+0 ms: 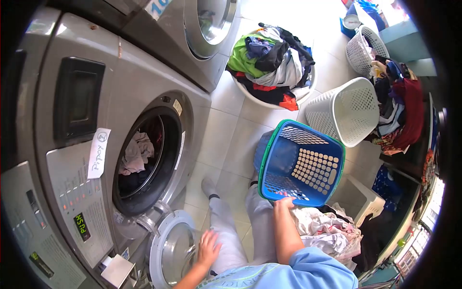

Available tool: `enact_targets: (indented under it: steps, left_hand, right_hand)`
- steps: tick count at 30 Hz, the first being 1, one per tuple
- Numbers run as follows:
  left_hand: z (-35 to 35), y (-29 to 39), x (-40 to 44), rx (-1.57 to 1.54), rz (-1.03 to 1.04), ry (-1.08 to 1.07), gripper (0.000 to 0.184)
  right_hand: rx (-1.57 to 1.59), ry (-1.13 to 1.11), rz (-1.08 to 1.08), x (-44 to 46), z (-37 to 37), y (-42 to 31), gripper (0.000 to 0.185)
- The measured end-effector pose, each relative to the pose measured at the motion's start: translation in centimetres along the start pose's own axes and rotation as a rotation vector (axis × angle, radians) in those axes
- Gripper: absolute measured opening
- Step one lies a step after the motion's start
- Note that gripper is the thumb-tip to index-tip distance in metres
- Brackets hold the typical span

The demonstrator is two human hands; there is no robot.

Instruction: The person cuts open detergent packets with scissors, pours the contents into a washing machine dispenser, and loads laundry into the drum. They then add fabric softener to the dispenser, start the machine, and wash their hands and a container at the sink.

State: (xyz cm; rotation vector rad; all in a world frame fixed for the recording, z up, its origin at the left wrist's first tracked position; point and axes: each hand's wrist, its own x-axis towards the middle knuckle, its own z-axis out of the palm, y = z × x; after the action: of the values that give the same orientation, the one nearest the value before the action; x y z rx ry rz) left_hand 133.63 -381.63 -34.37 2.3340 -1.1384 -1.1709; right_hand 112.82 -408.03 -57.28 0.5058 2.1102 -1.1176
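My right hand (285, 203) is closed on the near rim of a blue plastic laundry basket (281, 166), which is tilted with its hollow inside facing me. A green edge shows round the basket's rim. My left hand (209, 248) is open with fingers spread, holding nothing, in front of my grey trouser leg. Just left of it is the round glass door (179, 250) of a front-loading washing machine (115, 139), swung wide. Pale pink and dark clothes (137, 154) lie inside the drum.
A white tub (310, 84) heaped with clothes (272, 60) stands on the tiled floor (226, 132) ahead. White baskets (353, 111) stand to the right. Light laundry (329, 231) lies by my right arm. A second machine (185, 36) stands further ahead on the left.
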Motion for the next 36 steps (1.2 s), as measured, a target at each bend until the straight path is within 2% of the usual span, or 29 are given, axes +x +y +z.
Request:
enact_targets:
  steps: [2, 4, 6, 7, 8, 9, 12, 16, 18, 19, 20, 22, 23, 24, 25, 26, 28, 29, 31, 32, 34, 36]
  left_hand:
    - [-1.1, 2.2, -6.5, -0.03, -0.135, 0.099, 0.04]
    - [-1.1, 2.9, -13.3, -0.092, -0.422, 0.343, 0.052]
    - [1.6, -2.2, -22.5, -0.013, -0.956, 0.146, 0.084]
    - [1.7, -3.1, -24.8, 0.049, -1.1, 0.139, 0.083]
    - [1.6, -3.3, -26.3, 0.111, -1.175, 0.208, 0.082]
    - [0.9, -3.6, -27.6, 0.17, -1.182, 0.377, 0.082]
    - [-0.5, -5.3, -30.6, 0.246, -1.122, 0.723, 0.08]
    - [-0.7, -9.2, -34.6, 0.2, -0.975, 0.94, 0.077]
    - [0.1, -12.1, -35.5, 0.045, -0.782, 1.041, 0.069]
    - [0.9, -13.2, -35.9, -0.089, -0.596, 1.121, 0.06]
    - [1.4, -13.5, -36.6, -0.11, -0.605, 1.147, 0.06]
    - [0.6, -12.9, -37.0, -0.181, -0.702, 0.91, 0.067]
    - [0.2, -11.9, -37.2, -0.191, -0.703, 0.925, 0.067]
    - [-0.2, -10.3, -36.9, -0.255, -0.666, 0.889, 0.069]
    - [0.1, -9.2, -36.9, -0.317, -0.626, 0.853, 0.071]
    - [1.1, -9.1, -37.0, -0.293, -0.531, 0.872, 0.077]
    - [2.3, -7.6, -36.8, -0.273, -0.294, 0.887, 0.074]
    - [2.2, -6.2, -36.4, -0.279, -0.285, 0.898, 0.074]
    - [1.8, -2.9, -35.4, -0.232, -0.009, 0.925, 0.078]
    - [2.0, -2.2, -34.9, -0.239, -0.009, 0.928, 0.078]
    - [2.2, -1.2, -32.8, 0.371, 0.21, 0.805, 0.074]
    - [2.3, 1.4, -30.0, 0.37, 0.232, 0.697, 0.064]
  right_hand:
    - [-0.001, 0.021, -0.001, 0.6, 0.0, 0.6, 0.046]
    - [-0.031, 0.013, 0.029, 0.6, -0.2, 0.0, 0.043]
    - [-0.097, 0.034, 0.103, 2.6, -0.5, -0.3, 0.04]
    - [-0.072, 0.033, 0.126, 4.2, -0.6, -0.5, 0.036]
    - [-0.064, 0.021, 0.129, 4.6, -1.2, -0.7, 0.036]
    - [-0.026, -0.071, 0.198, 4.4, -1.4, -0.9, 0.033]
    - [0.053, -0.225, 0.3, 1.7, -1.7, -1.9, 0.028]
    - [-0.087, -0.351, 0.342, -1.7, -3.1, -4.5, 0.028]
    - [-0.143, -0.392, 0.421, -5.1, -4.8, -7.6, 0.026]
    - [-0.15, -0.434, 0.339, -6.7, -5.9, -8.8, 0.027]
    - [-0.179, -0.521, 0.326, -7.4, -6.9, -9.8, 0.028]
    - [-0.188, -0.662, 0.302, -10.5, -10.0, -12.3, 0.027]
    - [-0.17, -0.7, 0.337, -10.4, -10.5, -13.1, 0.029]
    - [-0.177, -0.722, 0.249, -15.4, -13.6, -15.1, 0.033]
    - [-0.18, -0.794, 0.253, -16.2, -14.6, -16.3, 0.035]
    - [-0.183, -0.861, 0.256, -16.5, -15.6, -17.4, 0.038]
    - [-0.144, -0.894, 0.22, -20.8, -18.8, -20.5, 0.038]
    - [-0.111, -0.939, 0.206, -22.1, -19.7, -21.9, 0.037]
    - [-0.047, -1.029, 0.196, -22.3, -20.0, -24.5, 0.034]
    - [-0.022, -1.066, 0.163, -24.3, -21.1, -25.9, 0.034]
    - [0.025, -1.13, 0.179, -24.6, -20.7, -28.2, 0.035]
    - [0.053, -1.172, 0.161, -26.0, -21.1, -30.2, 0.035]
